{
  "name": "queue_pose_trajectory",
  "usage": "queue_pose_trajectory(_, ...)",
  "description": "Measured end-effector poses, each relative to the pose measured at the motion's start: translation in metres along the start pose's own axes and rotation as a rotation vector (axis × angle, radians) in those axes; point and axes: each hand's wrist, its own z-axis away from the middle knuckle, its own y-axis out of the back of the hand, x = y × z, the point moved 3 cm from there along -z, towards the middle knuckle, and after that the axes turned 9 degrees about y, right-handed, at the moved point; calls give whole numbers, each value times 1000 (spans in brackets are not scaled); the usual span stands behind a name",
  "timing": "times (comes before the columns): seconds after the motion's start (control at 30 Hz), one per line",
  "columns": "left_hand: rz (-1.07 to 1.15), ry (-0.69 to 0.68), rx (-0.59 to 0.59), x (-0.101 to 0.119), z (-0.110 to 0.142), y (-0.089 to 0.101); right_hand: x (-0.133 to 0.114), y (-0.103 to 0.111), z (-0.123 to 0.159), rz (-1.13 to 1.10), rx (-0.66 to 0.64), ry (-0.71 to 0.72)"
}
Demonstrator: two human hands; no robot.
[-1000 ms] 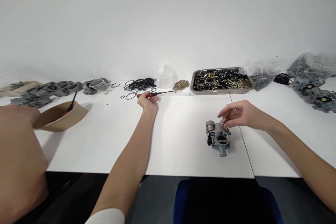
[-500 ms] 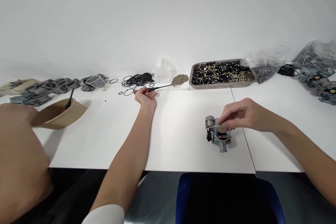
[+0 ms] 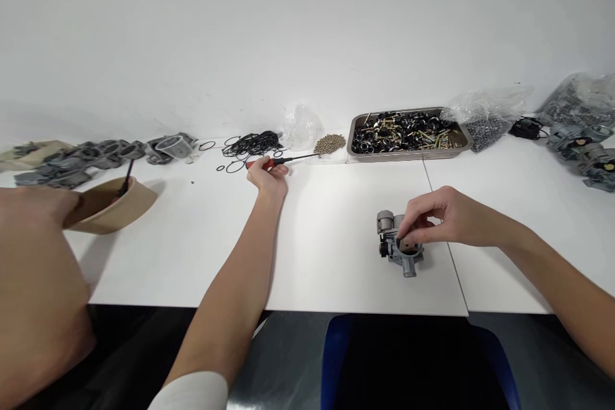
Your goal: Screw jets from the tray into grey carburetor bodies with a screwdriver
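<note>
My left hand (image 3: 269, 178) is closed around the red and black handle of a screwdriver (image 3: 276, 162). The screwdriver's dark shaft points right, its tip at the near left edge of a heap of small brass-coloured screws (image 3: 329, 143). On the white table stands a grey metal carburetor (image 3: 408, 264), its round bore facing up. Over that bore, my right hand (image 3: 430, 214) pinches a thin flat metal disc (image 3: 407, 246) between thumb and fingers. The disc is tilted and partly inside the mouth of the bore; the fingertips hide some of it.
Behind the carburetor sits a metal tray (image 3: 408, 155) of mixed small parts. Black rubber rings (image 3: 254, 144) and a clear plastic bag (image 3: 302, 128) lie near the wall. A co-worker's arm (image 3: 38, 256) reaches in at left beside a tan bowl-like container (image 3: 137, 205). More carburetors (image 3: 593, 154) stand far right.
My right hand has moved slightly down, bringing the disc lower into the bore. My left hand stays nearly still with the screwdriver. The co-worker's hand at left has shifted slightly.
</note>
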Motion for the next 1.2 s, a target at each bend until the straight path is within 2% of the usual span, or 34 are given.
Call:
queue_pose_trajectory(0.23, 11, 24, -7, 0, 0, 0, -1, -2, 0, 72, -35, 4)
queue_pose_trajectory(0.4, 61, 43, 30, 4, 8, -3, 8, -5, -5, 121, 21, 14)
queue_pose_trajectory(0.5, 65, 30, 33, 8, 13, -6, 12, -4, -7, 60, 39, 11)
queue_pose_trajectory(0.7, 18, 16, -23, 7, 21, -13, 19, 4, -10, 6, 112, -16)
queue_pose_trajectory(0.9, -4, -17, -68, 8, 29, -18, 31, 7, -14, 2, 131, -50)
queue_pose_trajectory(1.07, -12, -22, -194, 18, 45, -30, 37, 12, -16, 55, 261, -38)
queue_pose_trajectory(1.2, 9, 42, -369, 26, 83, -51, 43, 18, -19, 79, 410, -23)
